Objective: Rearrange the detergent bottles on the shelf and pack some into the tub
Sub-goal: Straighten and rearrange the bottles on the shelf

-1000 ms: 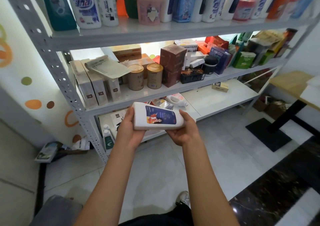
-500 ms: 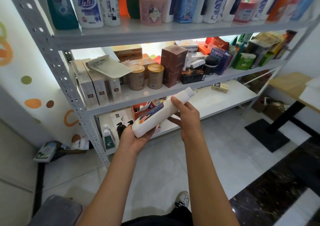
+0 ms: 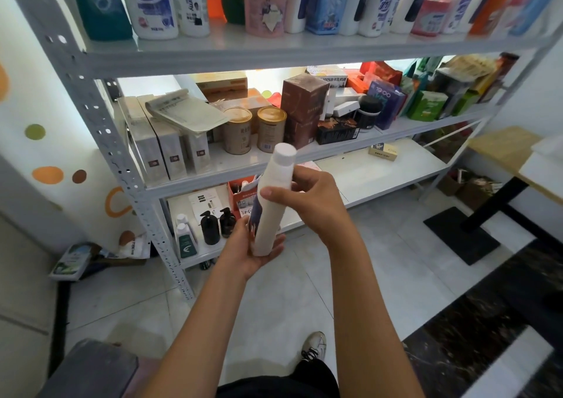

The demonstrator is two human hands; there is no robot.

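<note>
- Bottle (image 3: 272, 205) nearly upright, in front of shelf (image 3: 274, 55), held by both grips.
- Left hand (image 3: 253, 253) cupping base; right hand (image 3: 307, 204) clasping middle.
- May slip when lifting: smooth plastic, shallow cupping.
- No tub visible.

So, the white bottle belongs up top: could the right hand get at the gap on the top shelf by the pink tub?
Probably yes. The right hand grips the bottle upright below the top shelf, and nothing blocks the way up to bare shelf in front of the pink tub.
</note>
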